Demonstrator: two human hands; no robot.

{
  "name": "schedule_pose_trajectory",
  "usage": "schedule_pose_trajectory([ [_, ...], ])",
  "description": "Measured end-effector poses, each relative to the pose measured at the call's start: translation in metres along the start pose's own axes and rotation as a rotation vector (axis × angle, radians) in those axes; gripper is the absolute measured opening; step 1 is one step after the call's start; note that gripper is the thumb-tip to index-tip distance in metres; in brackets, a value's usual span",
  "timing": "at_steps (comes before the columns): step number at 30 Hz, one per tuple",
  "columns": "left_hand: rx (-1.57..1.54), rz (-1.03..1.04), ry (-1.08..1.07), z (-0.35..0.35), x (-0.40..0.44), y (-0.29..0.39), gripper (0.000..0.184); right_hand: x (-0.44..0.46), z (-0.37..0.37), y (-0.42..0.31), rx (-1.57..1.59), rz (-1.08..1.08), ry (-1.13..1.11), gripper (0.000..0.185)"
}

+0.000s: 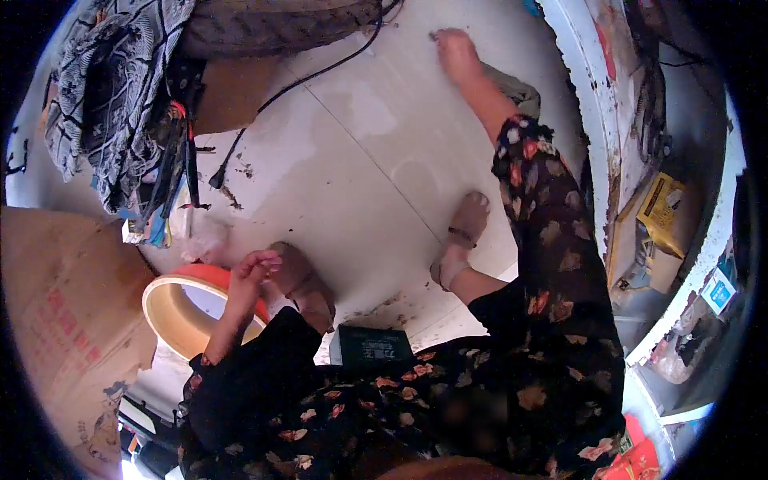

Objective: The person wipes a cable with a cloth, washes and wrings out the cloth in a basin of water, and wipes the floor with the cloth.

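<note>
Head view. Left hand (250, 276), fingers part-curled, grip unclear, overlaps the orange-and-cream ring (166, 322) beside the cardboard box (68, 320); contact cannot be told. The ring is probably stiff, light and smooth, best taken by its rim. Right hand (456, 53) extends over the floor (360, 160), fingers bunched, contents indeterminable.

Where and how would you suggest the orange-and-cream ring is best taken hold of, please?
I'd probably come from above and grip the upper-left rim of the orange-and-cream ring: its round, open middle leaves room inside the wall, while the left hand and wrist cover part of its right side.
</note>
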State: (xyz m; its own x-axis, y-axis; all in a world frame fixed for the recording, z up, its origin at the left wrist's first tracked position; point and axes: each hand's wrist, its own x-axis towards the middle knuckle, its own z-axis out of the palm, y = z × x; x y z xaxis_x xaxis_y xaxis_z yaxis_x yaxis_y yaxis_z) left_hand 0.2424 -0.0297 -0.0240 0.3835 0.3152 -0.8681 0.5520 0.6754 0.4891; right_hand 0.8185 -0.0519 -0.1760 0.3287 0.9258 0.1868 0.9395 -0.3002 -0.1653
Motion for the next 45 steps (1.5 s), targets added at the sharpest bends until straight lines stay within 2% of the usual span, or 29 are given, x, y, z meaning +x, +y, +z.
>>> schedule_pose_trajectory([
  [1,-0.006,-0.007,0.007,0.003,0.000,-0.001,0.023,-0.005,-0.006,-0.009,0.020,-0.092,0.002,0.009],
  [2,-0.010,-0.015,0.017,0.004,-0.001,-0.001,0.023,-0.006,-0.012,-0.003,-0.042,-0.055,-0.008,0.010],
  [5,0.018,-0.020,0.032,0.006,-0.007,0.009,0.023,0.007,-0.008,0.011,-0.096,0.238,-0.032,0.011],
  [6,0.025,-0.013,0.034,0.007,-0.007,0.011,0.023,0.010,-0.005,0.012,-0.148,0.201,-0.063,0.011],
  [9,0.003,-0.015,0.030,0.004,-0.004,0.004,0.023,0.008,-0.009,0.015,-0.087,0.240,-0.081,0.011],
  [12,0.010,0.005,0.021,-0.001,-0.003,-0.005,0.023,0.007,-0.016,0.018,0.011,0.182,-0.052,0.016],
  [18,-0.007,-0.005,0.033,0.003,-0.001,-0.003,0.022,0.007,-0.002,0.022,0.209,0.352,-0.044,0.023],
  [21,0.006,0.003,0.033,0.007,-0.006,0.006,0.022,0.010,0.000,0.018,0.155,0.448,-0.038,0.021],
  [27,0.021,-0.032,0.040,0.005,-0.002,0.000,0.022,0.002,-0.002,0.025,0.269,0.312,-0.014,0.017],
  [33,0.002,-0.019,0.032,0.007,-0.003,0.007,0.022,0.011,0.006,0.023,0.129,0.430,0.025,0.018],
  [36,-0.009,0.012,0.038,0.006,-0.001,0.002,0.022,0.007,-0.006,0.024,0.276,0.418,-0.082,0.017],
  [39,0.011,-0.054,0.053,0.008,-0.005,0.007,0.022,0.008,-0.006,0.024,0.240,0.363,-0.059,0.018],
  [42,0.013,-0.020,0.038,0.010,-0.005,0.010,0.023,0.010,0.004,0.021,0.086,0.407,0.007,0.020],
  [45,0.002,0.022,0.015,0.006,-0.002,0.003,0.023,0.005,0.001,0.023,0.215,0.442,-0.015,0.019],
])
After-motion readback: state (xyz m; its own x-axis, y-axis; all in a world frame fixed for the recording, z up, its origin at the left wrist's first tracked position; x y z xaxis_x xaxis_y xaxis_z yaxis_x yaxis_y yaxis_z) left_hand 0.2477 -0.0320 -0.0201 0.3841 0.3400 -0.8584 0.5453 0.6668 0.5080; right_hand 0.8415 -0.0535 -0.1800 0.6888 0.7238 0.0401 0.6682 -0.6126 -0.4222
